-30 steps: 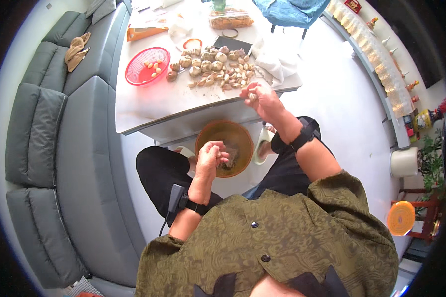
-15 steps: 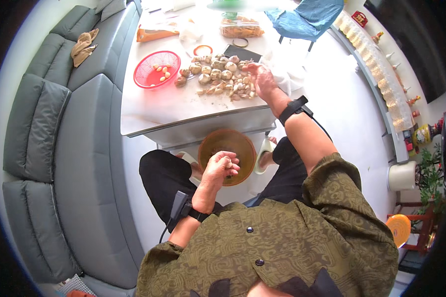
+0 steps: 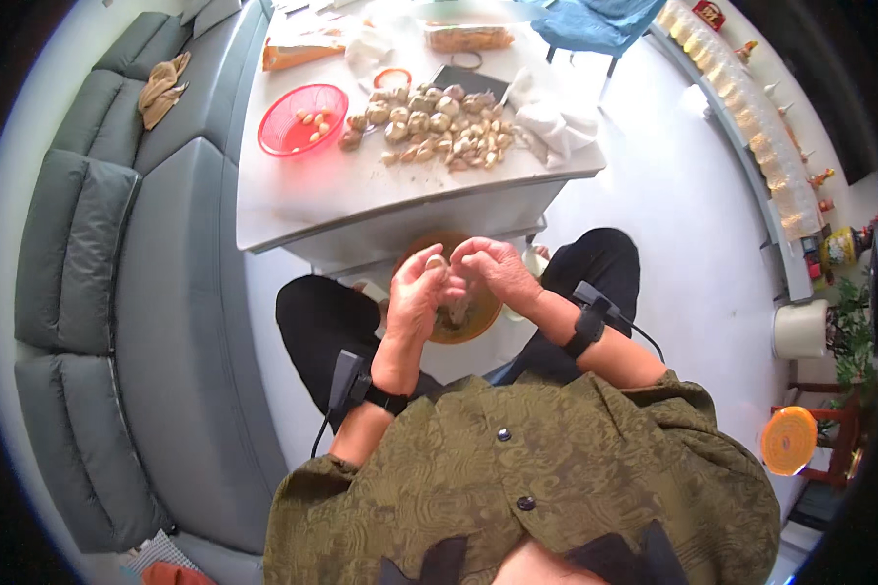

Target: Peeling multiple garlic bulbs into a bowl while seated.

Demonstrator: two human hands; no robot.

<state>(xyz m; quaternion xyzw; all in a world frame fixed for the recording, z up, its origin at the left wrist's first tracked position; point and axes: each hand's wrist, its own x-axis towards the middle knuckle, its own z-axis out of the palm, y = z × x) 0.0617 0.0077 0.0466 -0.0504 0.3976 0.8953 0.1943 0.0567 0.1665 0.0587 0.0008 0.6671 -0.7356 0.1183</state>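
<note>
Above a brown basin (image 3: pixel 485 323) between my knees, my two hands are close together. My left hand (image 3: pixel 415 297) is closed with a garlic clove (image 3: pixel 437 262) at its fingertips. Beside it, my right hand (image 3: pixel 502 275) is closed in a pinch, its fingertips near the clove; whatever they hold is hidden. On the table ahead lie several whole garlic bulbs (image 3: pixel 419 122), with loose unpeeled cloves (image 3: pixel 474 147) nearer the edge. Left of them, a red plastic basket (image 3: pixel 275 132) holds several pale peeled cloves (image 3: pixel 315 120).
The white table (image 3: pixel 361 210) has its front edge just beyond my hands. A white cloth (image 3: pixel 556 127), a dark flat object (image 3: pixel 468 82) and an orange ring (image 3: pixel 392 78) lie around the garlic. A grey sofa (image 3: pixel 180 322) runs along the left; a blue-covered chair (image 3: pixel 595 29) stands far right.
My right hand has come down from the garlic on the table to beside my left hand. My left hand has risen a little, and the clove now shows at its fingertips.
</note>
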